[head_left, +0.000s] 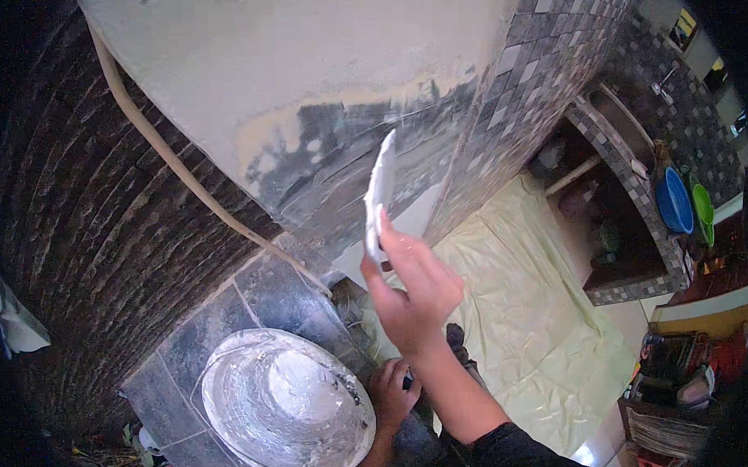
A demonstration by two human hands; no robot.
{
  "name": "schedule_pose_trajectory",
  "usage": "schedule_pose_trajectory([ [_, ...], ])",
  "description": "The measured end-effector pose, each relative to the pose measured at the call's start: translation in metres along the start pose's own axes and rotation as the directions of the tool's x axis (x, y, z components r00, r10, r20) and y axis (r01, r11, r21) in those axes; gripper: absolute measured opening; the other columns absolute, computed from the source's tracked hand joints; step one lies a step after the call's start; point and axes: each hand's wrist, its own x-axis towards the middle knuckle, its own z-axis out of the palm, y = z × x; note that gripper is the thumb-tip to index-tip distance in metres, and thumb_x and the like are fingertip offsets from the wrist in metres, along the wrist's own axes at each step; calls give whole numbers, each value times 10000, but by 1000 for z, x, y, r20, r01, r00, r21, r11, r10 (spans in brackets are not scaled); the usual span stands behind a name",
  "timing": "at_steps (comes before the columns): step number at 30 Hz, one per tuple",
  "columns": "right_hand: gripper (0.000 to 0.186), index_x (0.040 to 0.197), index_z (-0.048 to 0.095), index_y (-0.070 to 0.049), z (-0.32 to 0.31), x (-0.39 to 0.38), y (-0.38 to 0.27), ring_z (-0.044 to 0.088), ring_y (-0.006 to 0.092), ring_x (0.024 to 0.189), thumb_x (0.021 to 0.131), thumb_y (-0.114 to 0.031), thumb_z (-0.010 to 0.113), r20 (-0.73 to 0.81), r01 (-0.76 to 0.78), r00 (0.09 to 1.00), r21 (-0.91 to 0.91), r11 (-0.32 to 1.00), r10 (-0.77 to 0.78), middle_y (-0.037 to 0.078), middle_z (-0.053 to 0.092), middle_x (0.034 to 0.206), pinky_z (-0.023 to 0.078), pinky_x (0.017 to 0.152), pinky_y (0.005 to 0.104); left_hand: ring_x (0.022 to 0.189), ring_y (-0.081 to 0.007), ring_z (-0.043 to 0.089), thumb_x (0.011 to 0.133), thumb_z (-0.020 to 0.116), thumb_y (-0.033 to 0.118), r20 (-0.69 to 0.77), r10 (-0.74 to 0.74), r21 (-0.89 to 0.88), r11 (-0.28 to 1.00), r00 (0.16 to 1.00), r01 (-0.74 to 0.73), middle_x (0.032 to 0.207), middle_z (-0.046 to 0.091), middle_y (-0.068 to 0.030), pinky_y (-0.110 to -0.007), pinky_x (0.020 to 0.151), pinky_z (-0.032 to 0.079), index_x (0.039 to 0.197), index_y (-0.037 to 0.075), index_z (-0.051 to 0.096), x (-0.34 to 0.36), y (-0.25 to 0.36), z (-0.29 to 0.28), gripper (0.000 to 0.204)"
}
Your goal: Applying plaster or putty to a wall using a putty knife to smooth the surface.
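My right hand (421,289) is raised in the middle of the view, closed round a putty knife (381,188). White paste coats its blade, which points up in front of the wall (326,50). The wall's lower part has a dark, rough patch (330,144). Below, my left hand (390,393) is closed beside the rim of a bucket (224,436). Something small and dark shows at its fingers, too little to name. White paste (301,384) fills part of the bucket, which stands on grey tiles.
A beige pipe (169,154) runs down along the dark ridged stone wall (102,226) at left. Pale plastic sheeting (525,310) covers the floor at right. Beyond it stand a tiled counter (627,175) and a blue basin (674,201) beside a green one (703,210).
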Motion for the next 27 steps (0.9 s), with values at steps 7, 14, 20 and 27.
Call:
schedule_pose_trajectory([
  [7, 523, 1141, 695, -44, -4, -13, -18, 679, 229, 722, 622, 3, 734, 111, 30, 993, 84, 996, -39, 115, 701, 893, 538, 649, 299, 905, -370, 607, 694, 710, 111, 73, -121, 59, 991, 990, 117, 957, 612, -141, -477, 780, 486, 985, 40, 624, -30, -30, 24, 312],
  [14, 567, 1144, 681, 1, -12, -19, -28, 641, 228, 674, 578, -3, 712, 122, 69, 988, 214, 974, -97, 110, 677, 888, 518, 611, 309, 916, -370, 605, 703, 702, 103, 79, -121, 30, 992, 990, 119, 963, 611, -144, -474, 787, 486, 988, 38, 623, -27, -26, 21, 303],
  [20, 609, 1143, 681, 9, -21, -18, -35, 635, 227, 666, 537, -32, 727, 140, 60, 985, 253, 966, -98, 101, 675, 896, 516, 602, 315, 925, -371, 603, 710, 694, 96, 75, -119, 8, 993, 990, 119, 967, 610, -147, -471, 792, 486, 991, 36, 623, -24, -20, 18, 296],
  [27, 324, 1003, 693, 15, -35, -27, -30, 661, 185, 735, 695, -43, 775, 212, -110, 977, 384, 917, 28, 107, 690, 932, 519, 625, 299, 935, -372, 601, 719, 686, 88, 64, -117, -22, 993, 991, 119, 973, 609, -150, -468, 799, 486, 994, 33, 622, -16, -8, 11, 288],
])
